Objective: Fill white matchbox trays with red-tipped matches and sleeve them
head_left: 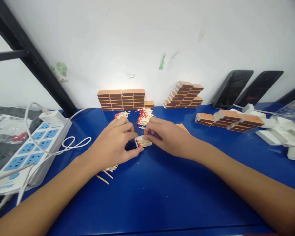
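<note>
A small open matchbox tray with red-tipped matches in it lies on the blue table. My left hand curls round its left end, fingers closed on it. My right hand pinches its right end from above. Loose matches lie in a heap just beyond the hands, a smaller heap to the left, and a few more matches stick out under my left wrist. An orange box sleeve peeks out behind my right hand.
Stacked matchboxes stand against the white wall, another stack to the right, and a row further right. A white and blue power strip with cables lies left. Two dark phones lean on the wall. White boxes lie far right.
</note>
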Action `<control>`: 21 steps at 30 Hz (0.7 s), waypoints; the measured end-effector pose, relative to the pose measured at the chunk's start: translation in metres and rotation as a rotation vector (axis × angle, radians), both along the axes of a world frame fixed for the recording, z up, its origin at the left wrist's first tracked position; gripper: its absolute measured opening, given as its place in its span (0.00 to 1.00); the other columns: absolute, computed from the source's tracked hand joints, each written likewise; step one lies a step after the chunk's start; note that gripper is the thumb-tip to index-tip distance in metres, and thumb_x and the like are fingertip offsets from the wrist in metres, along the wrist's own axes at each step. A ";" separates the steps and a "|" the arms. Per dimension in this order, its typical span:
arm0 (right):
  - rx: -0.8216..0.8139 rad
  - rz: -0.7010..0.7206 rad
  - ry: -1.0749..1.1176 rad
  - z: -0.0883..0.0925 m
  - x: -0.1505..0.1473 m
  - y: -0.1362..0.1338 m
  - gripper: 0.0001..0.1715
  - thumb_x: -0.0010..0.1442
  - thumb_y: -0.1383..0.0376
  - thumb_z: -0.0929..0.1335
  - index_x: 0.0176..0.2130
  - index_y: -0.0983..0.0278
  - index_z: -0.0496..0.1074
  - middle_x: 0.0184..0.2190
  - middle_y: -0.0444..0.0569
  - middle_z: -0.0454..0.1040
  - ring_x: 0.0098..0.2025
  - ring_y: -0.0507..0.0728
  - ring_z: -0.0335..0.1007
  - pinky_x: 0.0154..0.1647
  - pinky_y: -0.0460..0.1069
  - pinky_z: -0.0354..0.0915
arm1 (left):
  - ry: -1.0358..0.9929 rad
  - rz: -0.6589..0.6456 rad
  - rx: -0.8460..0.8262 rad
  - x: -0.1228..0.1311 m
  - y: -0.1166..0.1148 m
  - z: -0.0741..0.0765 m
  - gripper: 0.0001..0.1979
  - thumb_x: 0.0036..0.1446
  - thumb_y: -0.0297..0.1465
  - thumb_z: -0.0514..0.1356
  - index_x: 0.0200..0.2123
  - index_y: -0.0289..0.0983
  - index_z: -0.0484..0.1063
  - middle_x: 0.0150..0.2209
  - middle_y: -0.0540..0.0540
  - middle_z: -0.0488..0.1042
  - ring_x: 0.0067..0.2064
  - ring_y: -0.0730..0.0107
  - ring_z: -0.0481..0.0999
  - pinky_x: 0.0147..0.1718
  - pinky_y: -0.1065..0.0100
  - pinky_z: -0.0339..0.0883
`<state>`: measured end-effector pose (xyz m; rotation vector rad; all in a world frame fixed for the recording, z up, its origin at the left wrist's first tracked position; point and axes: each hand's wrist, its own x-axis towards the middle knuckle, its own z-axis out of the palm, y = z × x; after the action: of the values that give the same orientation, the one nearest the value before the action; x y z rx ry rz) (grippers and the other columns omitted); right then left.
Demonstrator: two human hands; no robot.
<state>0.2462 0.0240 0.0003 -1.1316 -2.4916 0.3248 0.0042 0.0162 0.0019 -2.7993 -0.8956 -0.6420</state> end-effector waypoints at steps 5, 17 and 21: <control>0.095 -0.097 0.055 -0.014 0.008 0.018 0.04 0.72 0.66 0.69 0.46 0.63 0.76 0.42 0.50 0.73 0.41 0.56 0.70 0.43 0.51 0.64 | 0.007 -0.035 -0.016 0.000 -0.001 0.000 0.14 0.65 0.42 0.68 0.40 0.37 0.84 0.36 0.45 0.78 0.43 0.58 0.75 0.47 0.55 0.71; 0.047 -0.093 0.050 -0.025 -0.001 0.031 0.06 0.73 0.68 0.68 0.42 0.63 0.76 0.43 0.51 0.73 0.45 0.57 0.71 0.47 0.51 0.65 | 0.007 -0.030 -0.012 0.000 -0.002 0.001 0.14 0.66 0.43 0.67 0.41 0.37 0.83 0.37 0.44 0.78 0.44 0.57 0.75 0.46 0.55 0.70; 0.005 -0.136 0.016 -0.020 -0.001 0.029 0.06 0.73 0.67 0.68 0.41 0.64 0.75 0.41 0.49 0.72 0.43 0.57 0.70 0.45 0.50 0.63 | 0.013 -0.028 -0.016 0.000 -0.002 0.001 0.15 0.67 0.43 0.67 0.40 0.37 0.84 0.37 0.44 0.78 0.44 0.58 0.75 0.45 0.56 0.70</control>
<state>0.2455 0.0529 -0.0196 -1.2839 -2.3850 0.2873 0.0047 0.0141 0.0025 -2.8317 -0.8638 -0.6223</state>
